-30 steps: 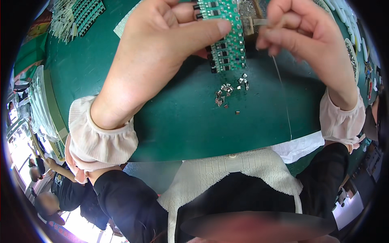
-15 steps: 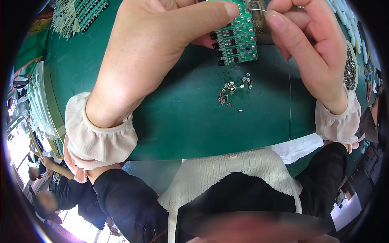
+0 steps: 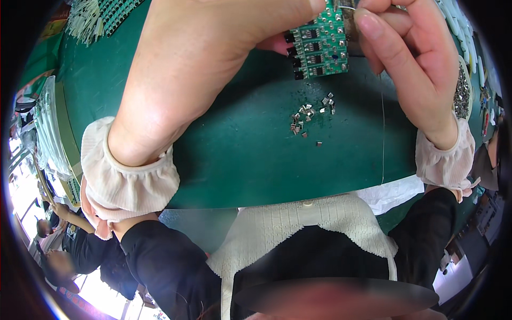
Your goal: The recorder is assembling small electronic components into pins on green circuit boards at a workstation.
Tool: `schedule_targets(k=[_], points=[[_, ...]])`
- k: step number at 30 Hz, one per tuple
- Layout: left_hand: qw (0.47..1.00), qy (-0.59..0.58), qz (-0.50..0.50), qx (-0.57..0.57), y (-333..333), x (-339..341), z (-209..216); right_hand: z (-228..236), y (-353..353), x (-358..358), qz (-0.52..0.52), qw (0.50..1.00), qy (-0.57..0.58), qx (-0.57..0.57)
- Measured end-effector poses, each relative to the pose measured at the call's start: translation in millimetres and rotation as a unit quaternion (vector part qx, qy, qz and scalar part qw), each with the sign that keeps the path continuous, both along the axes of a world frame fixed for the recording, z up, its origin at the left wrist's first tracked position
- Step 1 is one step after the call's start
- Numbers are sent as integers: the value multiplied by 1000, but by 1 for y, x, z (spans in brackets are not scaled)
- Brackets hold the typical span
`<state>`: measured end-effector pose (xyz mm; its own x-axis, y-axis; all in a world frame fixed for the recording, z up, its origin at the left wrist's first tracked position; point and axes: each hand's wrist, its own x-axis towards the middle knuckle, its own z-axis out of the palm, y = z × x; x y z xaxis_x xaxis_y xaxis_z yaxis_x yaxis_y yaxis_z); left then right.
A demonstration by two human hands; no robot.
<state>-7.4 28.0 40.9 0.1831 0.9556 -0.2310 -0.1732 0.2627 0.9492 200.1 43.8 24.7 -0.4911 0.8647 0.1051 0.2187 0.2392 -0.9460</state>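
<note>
My left hand [image 3: 213, 42] is closed round a green circuit board panel [image 3: 333, 48] with rows of black chips, small solder points and black parts along its left edge. The thumb lies over the board's far end, while the other fingers are partly hidden. Just right of the board, my right hand [image 3: 410, 58] pinches a thin silvery wire [image 3: 346, 7] between thumb and forefinger. Its tip reaches toward the board's far right edge. From beneath this hand the thin strand runs down to the table's near edge. Small bent metal pieces [image 3: 305, 113] lie loose below the board.
A brownish worn block [image 3: 351, 29] shows partly behind the board. On the right stand a dish of small metal parts [image 3: 462, 93] and pale tubes [image 3: 463, 32]. At far left are wired boards [image 3: 118, 15] and a tray of pale strips [image 3: 48, 125]. Another person [image 3: 88, 245] sits lower left.
My left hand and the board have shifted to the right and slightly away from me, nearer the right hand. The right hand has moved only slightly, still pinching the wire.
</note>
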Motion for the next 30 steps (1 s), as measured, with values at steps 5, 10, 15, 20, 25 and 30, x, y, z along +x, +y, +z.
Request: schedule_targets(k=[5, 10, 15, 20, 25, 30], points=[[1000, 5, -4, -7, 1, 1, -4, -5, 16, 10, 82, 994, -21, 62], [1000, 20, -3, -3, 0, 0, 3, 0, 15, 10, 82, 996, -7, 42], [1000, 14, -10, -3, 3, -4, -2, 9, 16, 12, 92, 995, -36, 24], [997, -66, -6, 45, 6, -7, -17, 6, 16, 8, 99, 994, 15, 37], [1000, 4, -6, 1, 4, -1, 3, 3, 19, 8, 105, 993, 10, 57], [1000, -3, -4, -6, 3, 0, 2, 3, 18, 6, 92, 995, 6, 46]])
